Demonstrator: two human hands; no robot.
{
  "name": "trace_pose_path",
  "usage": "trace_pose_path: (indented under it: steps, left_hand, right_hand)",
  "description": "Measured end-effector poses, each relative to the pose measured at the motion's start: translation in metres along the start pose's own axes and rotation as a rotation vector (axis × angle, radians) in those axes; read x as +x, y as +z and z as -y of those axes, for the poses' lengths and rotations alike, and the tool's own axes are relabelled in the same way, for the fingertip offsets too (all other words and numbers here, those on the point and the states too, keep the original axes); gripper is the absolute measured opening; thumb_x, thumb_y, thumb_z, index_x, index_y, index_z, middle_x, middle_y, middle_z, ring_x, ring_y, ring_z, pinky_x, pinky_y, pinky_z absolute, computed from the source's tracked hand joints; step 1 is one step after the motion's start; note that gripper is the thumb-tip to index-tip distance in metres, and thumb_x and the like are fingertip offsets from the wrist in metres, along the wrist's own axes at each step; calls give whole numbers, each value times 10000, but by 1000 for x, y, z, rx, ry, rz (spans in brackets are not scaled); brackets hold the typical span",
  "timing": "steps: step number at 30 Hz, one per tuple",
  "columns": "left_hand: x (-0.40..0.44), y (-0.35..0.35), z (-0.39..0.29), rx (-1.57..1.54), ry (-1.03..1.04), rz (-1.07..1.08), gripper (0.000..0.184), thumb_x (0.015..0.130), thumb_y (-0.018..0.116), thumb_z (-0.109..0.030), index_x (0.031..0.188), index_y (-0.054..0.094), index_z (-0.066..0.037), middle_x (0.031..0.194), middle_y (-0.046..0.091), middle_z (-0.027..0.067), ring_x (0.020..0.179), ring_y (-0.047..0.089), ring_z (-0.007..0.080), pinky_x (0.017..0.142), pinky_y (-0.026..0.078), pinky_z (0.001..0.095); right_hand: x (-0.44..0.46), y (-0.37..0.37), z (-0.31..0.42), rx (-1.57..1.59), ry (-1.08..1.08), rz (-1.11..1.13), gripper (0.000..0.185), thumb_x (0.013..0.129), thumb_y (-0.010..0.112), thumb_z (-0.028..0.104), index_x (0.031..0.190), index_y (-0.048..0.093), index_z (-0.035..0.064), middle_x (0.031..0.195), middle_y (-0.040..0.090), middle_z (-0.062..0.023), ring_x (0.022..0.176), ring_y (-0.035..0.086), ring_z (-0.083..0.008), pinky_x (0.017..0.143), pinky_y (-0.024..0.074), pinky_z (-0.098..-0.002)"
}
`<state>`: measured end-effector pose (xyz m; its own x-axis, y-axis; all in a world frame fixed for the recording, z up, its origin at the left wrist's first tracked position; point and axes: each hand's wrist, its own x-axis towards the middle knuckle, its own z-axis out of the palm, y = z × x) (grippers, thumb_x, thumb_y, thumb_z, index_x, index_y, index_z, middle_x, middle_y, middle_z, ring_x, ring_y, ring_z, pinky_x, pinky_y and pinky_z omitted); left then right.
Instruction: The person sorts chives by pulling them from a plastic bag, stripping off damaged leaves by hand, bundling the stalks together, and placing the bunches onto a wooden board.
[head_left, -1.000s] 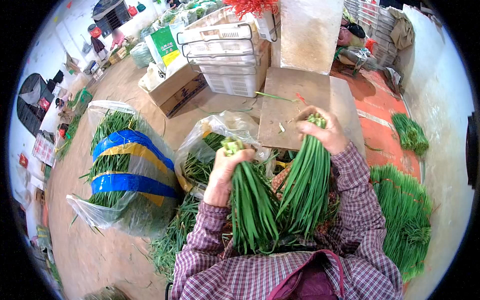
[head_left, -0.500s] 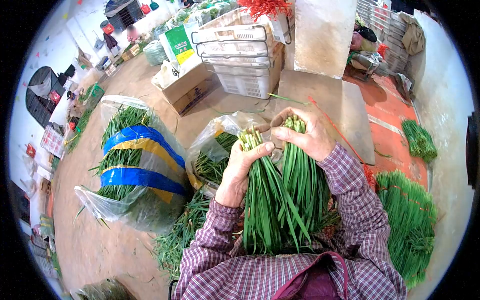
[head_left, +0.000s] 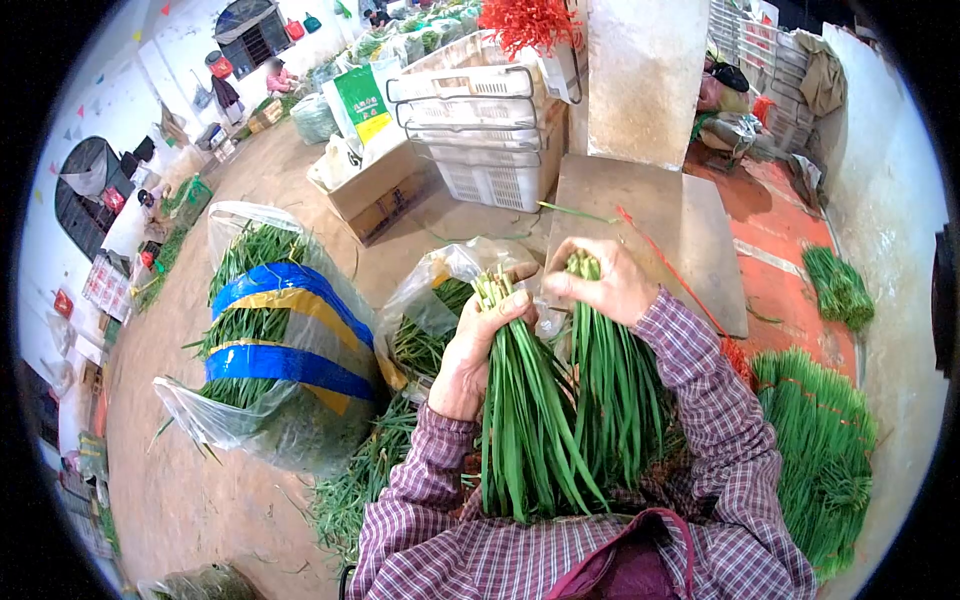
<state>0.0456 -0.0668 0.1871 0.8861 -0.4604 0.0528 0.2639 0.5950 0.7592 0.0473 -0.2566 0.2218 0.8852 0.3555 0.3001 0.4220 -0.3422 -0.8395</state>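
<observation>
My left hand (head_left: 468, 352) is closed round the pale stem ends of a bunch of garlic chives (head_left: 522, 420), the long green leaves hanging towards my lap. Beside it, my right hand (head_left: 614, 287) grips a second bunch of garlic chives (head_left: 622, 385) near its cut ends, and its fingers partly cover the stems. The two bunches hang side by side with a small gap between their tops. Just beyond my left hand is an open clear plastic bag (head_left: 430, 335) with more green leaves inside.
A plastic-wrapped bale of greens (head_left: 285, 330) with blue and yellow tape stands at left. Tied chives (head_left: 815, 440) are stacked at right, with a smaller bundle (head_left: 838, 288) behind. Ahead are a cardboard box (head_left: 385, 195) and white crates (head_left: 490, 150). A person (head_left: 280, 78) sits far back.
My right hand has closed more tightly round its bunch and drawn it slightly right, so the bunches hang farther apart. My left hand keeps its grip.
</observation>
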Motion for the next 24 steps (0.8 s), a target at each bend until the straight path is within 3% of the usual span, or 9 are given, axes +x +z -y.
trace_pose_path:
  steps: [2,3,8,12,14,18,20,22,24]
  left_hand:
    - [-6,1,0,-8,-19,6,588,760,719,-134,1244,427,29,742,561,12,656,551,84,566,471,206]
    - [-8,6,-2,-28,-22,-14,565,758,720,-132,1226,444,22,758,570,14,663,556,85,578,478,208]
    - [-19,17,9,-176,13,-89,448,744,695,-63,1149,506,-24,974,607,45,840,605,144,732,523,268]
    - [-28,3,25,-296,-49,-21,635,751,672,-74,1306,366,-39,1190,515,82,1019,562,183,901,473,321]
    - [-33,-2,29,-325,-169,-42,680,772,637,-61,1360,294,-63,1244,471,85,1109,512,211,948,445,343]
    - [-24,-23,46,-300,-186,-15,702,779,632,-83,1381,270,-59,1290,425,92,1156,466,211,967,411,343]
    - [-26,-29,52,-204,-208,38,724,779,638,-108,1391,255,-55,1324,393,96,1165,451,210,972,397,339]
    - [-33,-36,58,-251,-184,-34,789,773,700,-209,1385,241,-14,1321,399,113,1147,473,208,944,432,324]
    - [-33,-60,70,-349,-268,-55,804,730,759,-265,1339,312,9,1270,448,114,1087,523,195,876,494,294]
  right_hand:
    - [6,-3,0,48,79,-151,255,770,699,251,850,620,22,710,627,-31,658,570,-70,591,458,-246]
    - [8,-1,1,35,2,-144,244,777,695,242,857,615,26,709,622,-27,652,563,-58,567,451,-240]
    - [3,30,21,294,-12,-137,270,804,677,209,970,594,13,899,660,-64,826,606,-103,749,485,-250]
    - [-6,55,-4,584,61,-132,415,813,666,141,1159,471,21,1012,596,-50,947,562,-113,834,456,-263]
    - [-10,61,-6,401,58,-186,408,806,684,166,1135,484,30,960,583,-39,932,555,-106,826,456,-269]
    - [-2,57,3,-32,-340,-351,521,786,683,190,1215,443,18,997,591,-79,921,585,-196,834,452,-325]
    - [2,50,10,-92,-357,-320,428,831,619,235,1189,505,31,988,608,-93,915,595,-235,835,452,-339]
    - [6,43,2,-126,-380,199,300,892,521,272,1076,603,50,944,624,-100,913,593,-244,837,452,-340]
    - [0,51,-5,-218,-422,185,277,911,468,272,962,653,72,858,623,-89,856,585,-237,811,439,-349]
